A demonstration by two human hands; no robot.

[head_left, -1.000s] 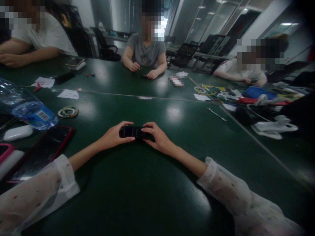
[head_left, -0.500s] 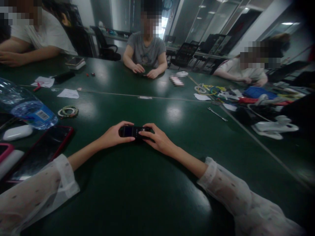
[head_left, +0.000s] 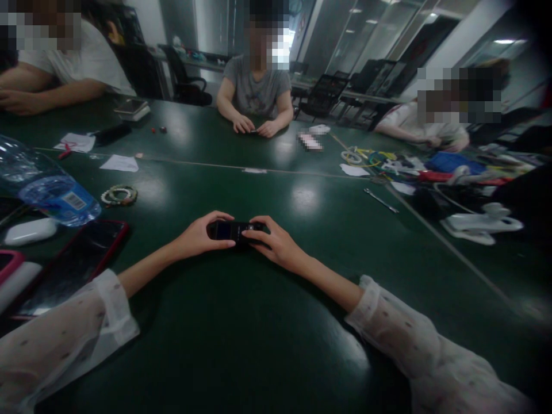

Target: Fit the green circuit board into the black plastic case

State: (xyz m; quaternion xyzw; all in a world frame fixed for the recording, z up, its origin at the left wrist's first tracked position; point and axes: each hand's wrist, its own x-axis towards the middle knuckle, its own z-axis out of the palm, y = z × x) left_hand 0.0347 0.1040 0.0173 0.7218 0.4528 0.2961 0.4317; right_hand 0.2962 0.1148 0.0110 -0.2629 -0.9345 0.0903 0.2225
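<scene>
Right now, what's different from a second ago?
A finger of the right hand moved left on the black gadget. The person in grey lowered one hand. The left hand still holds the gadget, and the bottle stayed put.

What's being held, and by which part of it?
A small black device: the left hand grips its screen end, the right hand the opposite end, with one finger over its face.

A clear bottle point(head_left: 56, 190) lay on the green counter point(head_left: 259, 333) near beaded bracelets point(head_left: 119, 196); a red-edged phone point(head_left: 75, 267) lay just beside a white case point(head_left: 31, 232).
</scene>
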